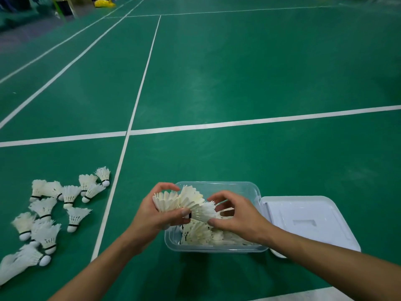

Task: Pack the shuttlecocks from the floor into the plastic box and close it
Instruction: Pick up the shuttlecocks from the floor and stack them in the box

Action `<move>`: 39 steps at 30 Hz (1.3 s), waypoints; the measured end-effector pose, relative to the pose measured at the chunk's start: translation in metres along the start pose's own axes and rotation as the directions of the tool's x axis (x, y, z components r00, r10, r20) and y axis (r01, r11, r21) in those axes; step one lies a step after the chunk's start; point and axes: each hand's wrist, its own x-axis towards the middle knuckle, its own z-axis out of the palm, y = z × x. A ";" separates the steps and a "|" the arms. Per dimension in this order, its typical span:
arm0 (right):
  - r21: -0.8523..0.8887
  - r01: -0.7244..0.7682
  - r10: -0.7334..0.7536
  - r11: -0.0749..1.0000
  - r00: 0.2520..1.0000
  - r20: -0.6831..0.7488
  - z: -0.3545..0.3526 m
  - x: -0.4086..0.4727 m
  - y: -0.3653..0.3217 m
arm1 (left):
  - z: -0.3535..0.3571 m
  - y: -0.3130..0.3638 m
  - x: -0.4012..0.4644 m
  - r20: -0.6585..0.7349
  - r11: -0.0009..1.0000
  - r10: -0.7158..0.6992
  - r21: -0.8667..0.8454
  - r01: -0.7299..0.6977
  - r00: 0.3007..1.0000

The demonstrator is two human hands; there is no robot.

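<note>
Over the open box (pixel 217 187), the left hand (pixel 152 216) grips several shuttlecocks (pixel 173 202) while right-hand fingers (pixel 219 198) pinch 1 shuttlecock (pixel 205 212).

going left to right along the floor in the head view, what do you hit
loose shuttlecocks → left hand → held shuttlecocks → right hand → lid
</note>
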 end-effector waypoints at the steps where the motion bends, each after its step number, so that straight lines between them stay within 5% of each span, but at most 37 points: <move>1: 0.004 0.001 -0.001 1.000 1.000 -0.005 0.000 0.000 0.000 | -0.001 -0.001 -0.001 0.005 1.000 -0.002 0.014 0.002 1.000; 10: 0.054 -0.115 0.111 0.992 0.992 0.062 -0.002 -0.007 0.008 | 0.007 -0.008 -0.007 -0.021 0.995 -0.040 0.095 0.042 0.999; 17: -0.074 -0.215 0.222 0.974 0.970 0.101 0.015 0.015 0.008 | 0.015 -0.004 0.004 -0.021 0.984 -0.053 0.167 0.056 0.998; 27: -0.613 0.058 0.018 0.788 0.993 0.118 0.012 0.037 -0.014 | 0.013 -0.006 0.006 -0.004 0.984 -0.055 0.168 0.055 0.998; 39: -0.289 -0.075 0.072 0.954 0.997 -0.022 -0.005 -0.007 0.010 | -0.007 -0.013 -0.004 -0.065 0.994 -0.031 0.098 0.037 0.997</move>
